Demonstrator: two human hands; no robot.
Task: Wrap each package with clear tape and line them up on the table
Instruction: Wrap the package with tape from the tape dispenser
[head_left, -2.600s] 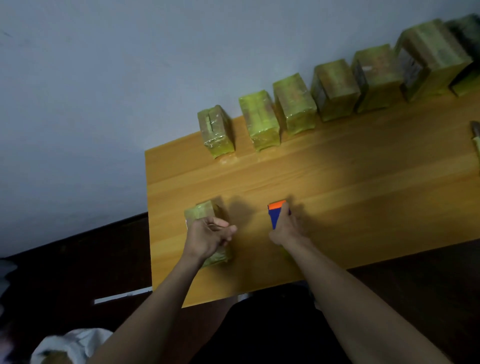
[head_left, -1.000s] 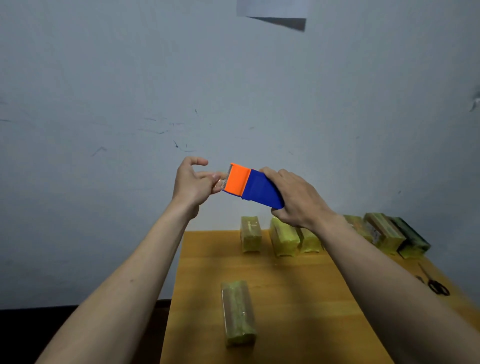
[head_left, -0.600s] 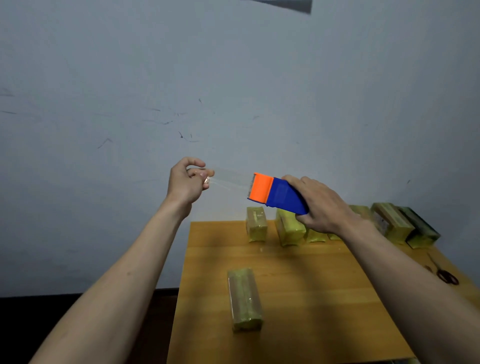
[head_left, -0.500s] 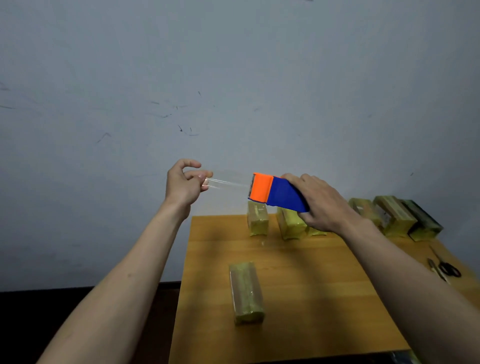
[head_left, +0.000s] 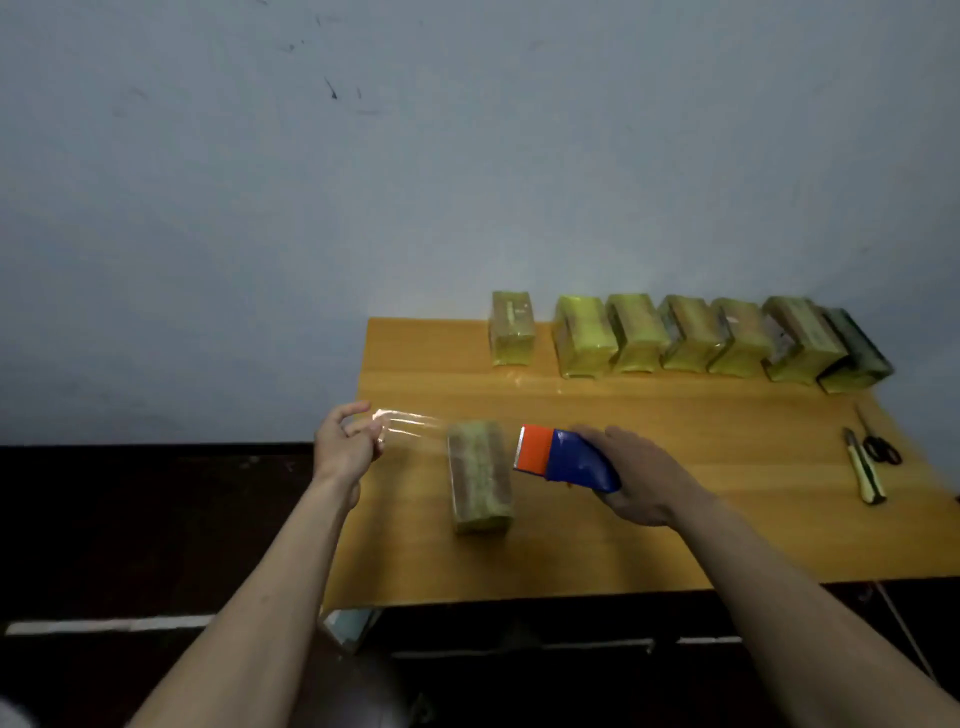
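A yellow-green package lies lengthwise on the wooden table, near its left front. My right hand grips a blue and orange tape dispenser just right of the package's far end. My left hand pinches the free end of a strip of clear tape, which is stretched across above the package toward the dispenser. Several wrapped packages stand in a row along the table's back edge, against the wall.
Scissors and a utility knife lie near the table's right edge. The floor left of and in front of the table is dark. The grey wall stands directly behind the row.
Both hands have come down from in front of the wall to just above the package. The tape strip between them is longer. The camera has tilted downward.
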